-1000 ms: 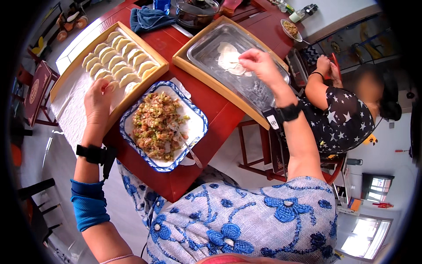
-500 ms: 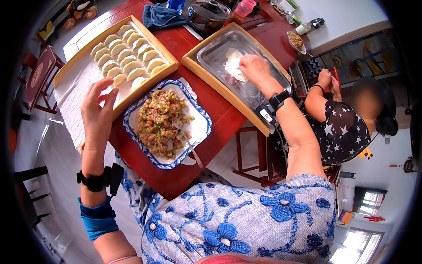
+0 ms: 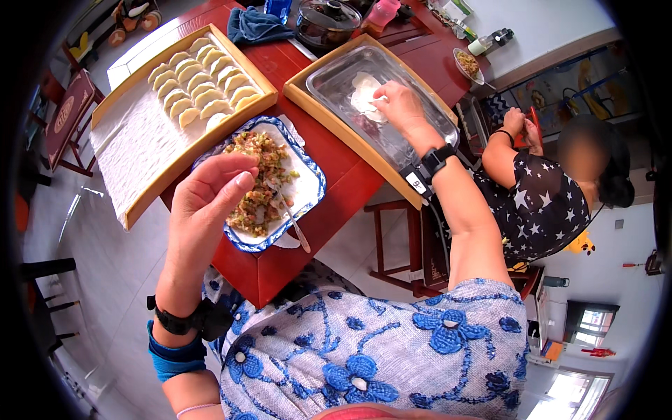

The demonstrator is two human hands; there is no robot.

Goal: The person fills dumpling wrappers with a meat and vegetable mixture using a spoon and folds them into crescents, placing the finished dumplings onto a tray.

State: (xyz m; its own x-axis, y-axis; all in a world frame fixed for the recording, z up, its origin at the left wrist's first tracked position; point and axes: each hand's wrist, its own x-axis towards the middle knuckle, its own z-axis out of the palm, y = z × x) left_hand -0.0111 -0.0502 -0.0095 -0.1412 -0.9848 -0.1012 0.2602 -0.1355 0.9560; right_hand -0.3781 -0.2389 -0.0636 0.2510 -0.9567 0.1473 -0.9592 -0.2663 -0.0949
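Note:
My right hand (image 3: 400,108) reaches into a metal tray (image 3: 336,73), its fingers pinched at the edge of a dumpling wrapper (image 3: 365,96) among a few overlapping white ones. Over the left side of a blue-rimmed square dish (image 3: 316,183) hovers my left hand (image 3: 213,192), thumb and fingers slightly apart with nothing between them. Chopped meat and vegetable filling (image 3: 257,199) fills much of that dish, partly hidden by the left hand. A metal spoon (image 3: 299,227) rests in it, handle toward me. Rows of folded dumplings (image 3: 203,84) lie on white cloth in a wooden tray (image 3: 164,183) at the left.
The metal tray sits inside a wooden frame (image 3: 357,143) on the red table (image 3: 260,269). Farther back are a blue cloth (image 3: 257,26), a lidded pot (image 3: 329,21) and a small plate of food (image 3: 467,64). Another person (image 3: 549,199) sits at the right, holding a red object.
My left hand has moved right and nearer to me, from beside the dumplings to over the filling dish. My right hand stays at the wrappers.

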